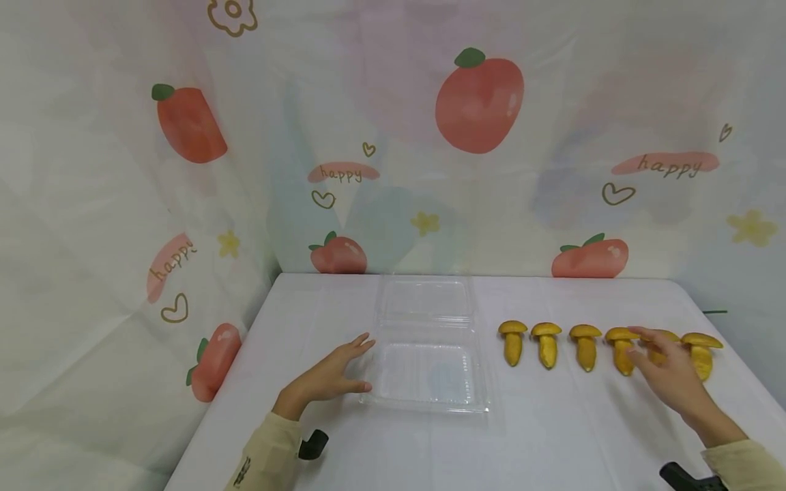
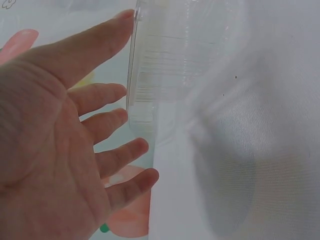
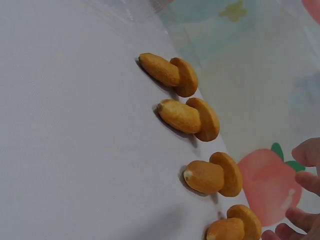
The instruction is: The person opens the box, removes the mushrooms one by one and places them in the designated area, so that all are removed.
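A clear plastic clamshell box (image 1: 425,408) lies opened out flat on the table, its lid half toward the back wall. My left hand (image 1: 331,374) is at the box's left side, fingers spread and holding nothing; in the left wrist view its fingertips (image 2: 131,148) come close to the clear plastic edge. To the right of the box, yellow-brown toy mushrooms (image 1: 512,344) lie in a row, caps toward the back. My right hand (image 1: 672,378) reaches over the right part of the row with loosely bent fingers, partly hiding a mushroom (image 1: 660,353) near the end.
A white cloth covers the table (image 1: 393,453). Behind and to the left hangs a printed curtain (image 1: 393,88) with fruit and heart drawings. Black wrist devices (image 1: 314,444) show by both sleeves. The last mushroom (image 1: 701,354) lies near the table's right edge.
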`<action>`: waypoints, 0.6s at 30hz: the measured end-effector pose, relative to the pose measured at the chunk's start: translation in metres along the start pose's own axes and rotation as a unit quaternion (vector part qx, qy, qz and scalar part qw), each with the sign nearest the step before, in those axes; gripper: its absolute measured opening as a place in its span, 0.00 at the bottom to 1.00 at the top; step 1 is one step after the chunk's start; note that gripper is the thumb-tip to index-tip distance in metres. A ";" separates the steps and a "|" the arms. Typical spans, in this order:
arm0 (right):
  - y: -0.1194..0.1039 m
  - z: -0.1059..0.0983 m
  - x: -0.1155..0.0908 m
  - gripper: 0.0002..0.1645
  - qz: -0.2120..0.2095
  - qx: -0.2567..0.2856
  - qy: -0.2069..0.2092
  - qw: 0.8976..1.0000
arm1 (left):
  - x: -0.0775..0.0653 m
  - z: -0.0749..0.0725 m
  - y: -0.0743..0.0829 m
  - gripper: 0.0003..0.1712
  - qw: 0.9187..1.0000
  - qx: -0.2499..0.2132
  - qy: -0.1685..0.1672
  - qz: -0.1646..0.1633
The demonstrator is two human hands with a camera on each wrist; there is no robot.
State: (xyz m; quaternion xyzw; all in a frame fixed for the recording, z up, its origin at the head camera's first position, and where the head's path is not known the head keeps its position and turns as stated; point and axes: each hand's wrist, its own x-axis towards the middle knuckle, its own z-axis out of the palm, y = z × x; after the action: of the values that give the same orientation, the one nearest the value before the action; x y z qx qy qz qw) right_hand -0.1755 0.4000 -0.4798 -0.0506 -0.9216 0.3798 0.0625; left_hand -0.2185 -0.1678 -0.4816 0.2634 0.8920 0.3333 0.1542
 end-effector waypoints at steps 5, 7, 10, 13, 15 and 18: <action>0.000 0.006 0.000 0.33 -0.016 -0.008 -0.011 1.000 | -0.002 0.001 0.000 0.48 1.000 -0.001 0.006 0.006; 0.001 0.009 0.000 0.32 -0.031 -0.008 -0.011 0.999 | -0.002 0.001 0.000 0.48 1.000 -0.003 0.009 0.007; 0.003 0.012 0.000 0.29 -0.050 0.004 -0.011 0.999 | -0.004 0.000 0.001 0.47 1.000 0.000 0.020 0.010; 0.003 0.015 -0.001 0.29 -0.050 0.008 -0.010 0.999 | -0.005 0.000 0.001 0.46 0.999 0.006 0.039 0.015; 0.000 0.018 -0.002 0.31 -0.043 0.006 -0.020 0.999 | -0.005 -0.001 0.001 0.45 0.998 0.007 0.052 0.017; -0.006 0.023 -0.005 0.32 -0.032 -0.005 -0.037 0.999 | -0.006 -0.001 0.002 0.44 0.998 0.006 0.068 0.017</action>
State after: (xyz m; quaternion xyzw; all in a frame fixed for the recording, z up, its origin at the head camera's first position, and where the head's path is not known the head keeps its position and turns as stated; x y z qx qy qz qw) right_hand -0.1746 0.3798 -0.4922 -0.0077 -0.9264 0.3742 0.0402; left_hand -0.2134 -0.1711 -0.4788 0.2559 0.8980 0.3474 0.0864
